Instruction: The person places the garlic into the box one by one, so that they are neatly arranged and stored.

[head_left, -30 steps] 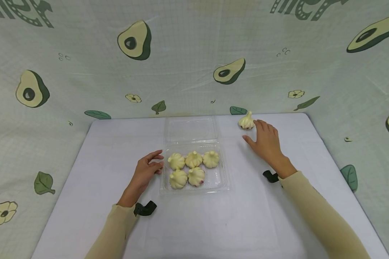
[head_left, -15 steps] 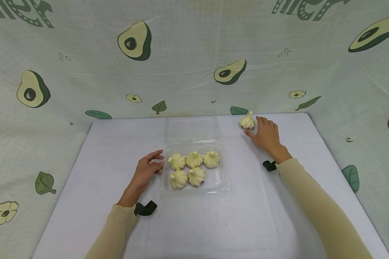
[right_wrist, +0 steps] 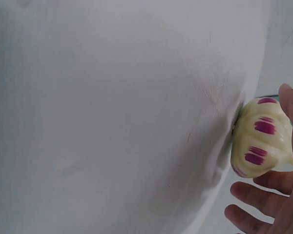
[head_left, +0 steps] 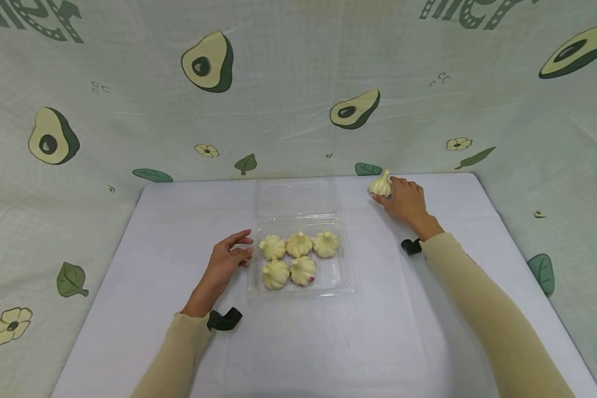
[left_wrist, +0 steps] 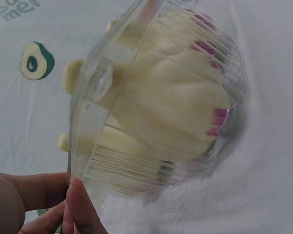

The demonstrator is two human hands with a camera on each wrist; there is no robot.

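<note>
At the back right of the table my right hand [head_left: 406,201] has its thumb and forefinger on either side of a garlic bulb [head_left: 380,186]. Purple marks show on that garlic bulb [right_wrist: 259,134] in the right wrist view, and its other fingers extend below it. Nearer the middle stands a clear plastic container [head_left: 334,282], its lid [head_left: 294,199] folded back. Several cream garlic bulbs [head_left: 299,244] sit inside in two rows; the front right spot holds none. My left hand [head_left: 225,262] pinches the container's left rim [left_wrist: 74,146] between thumb and fingers.
A white cloth [head_left: 298,348] covers the table. Behind and at the sides hangs a pale curtain [head_left: 278,110] printed with avocados and leaves. Each wrist carries a black camera mount, such as the left mount [head_left: 225,319].
My right hand has moved slightly back and left, and its thumb and forefinger have closed in on the lone garlic bulb. The left hand and the container stay put.
</note>
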